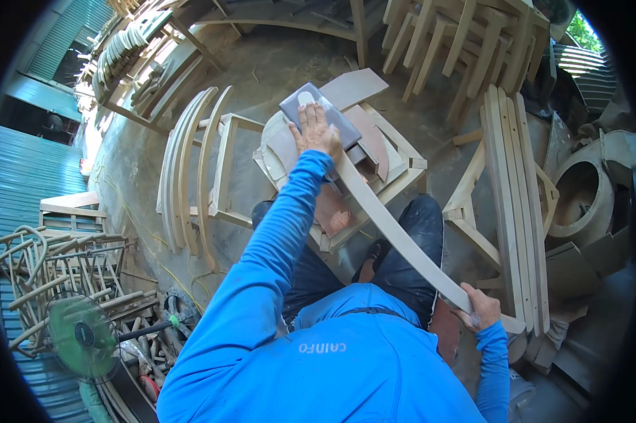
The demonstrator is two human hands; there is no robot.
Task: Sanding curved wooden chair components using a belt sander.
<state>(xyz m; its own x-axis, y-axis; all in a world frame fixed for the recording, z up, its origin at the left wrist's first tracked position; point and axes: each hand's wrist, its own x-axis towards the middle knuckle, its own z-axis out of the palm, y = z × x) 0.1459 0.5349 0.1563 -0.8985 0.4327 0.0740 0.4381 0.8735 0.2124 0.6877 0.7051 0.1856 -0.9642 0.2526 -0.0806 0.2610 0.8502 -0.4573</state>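
Head view: two bare hands, one curved wooden strip [395, 229] and one grey rectangular block [342, 127] occupy the work area. One wooden stand [411, 178] sits in front of the person, topped with several tan and reddish sheets [334, 210]; their overlap prevents an exact count. To the left, at least four curved slats [206, 176] lean against one wooden frame [224, 166]. To the right, about four straight boards [513, 211] stand side by side. One green fan [85, 338] is at lower left, and one drum [606, 201] with a round opening is at far right. Stacked wooden frames [466, 42] at upper right overlap too much to count.

Writing: one line of pale lettering [323, 347] appears across the blue shirt [332, 388]. A mark on the fan's hub is too small to read.

Grip: the right hand [481, 309] is closed around the strip near its lower end. From this grip the strip runs up and to the left, to the left hand [316, 132] and the block; its upper end is hidden there. The left hand lies on the block's top face, fingers extended; whether it clamps anything cannot be determined.
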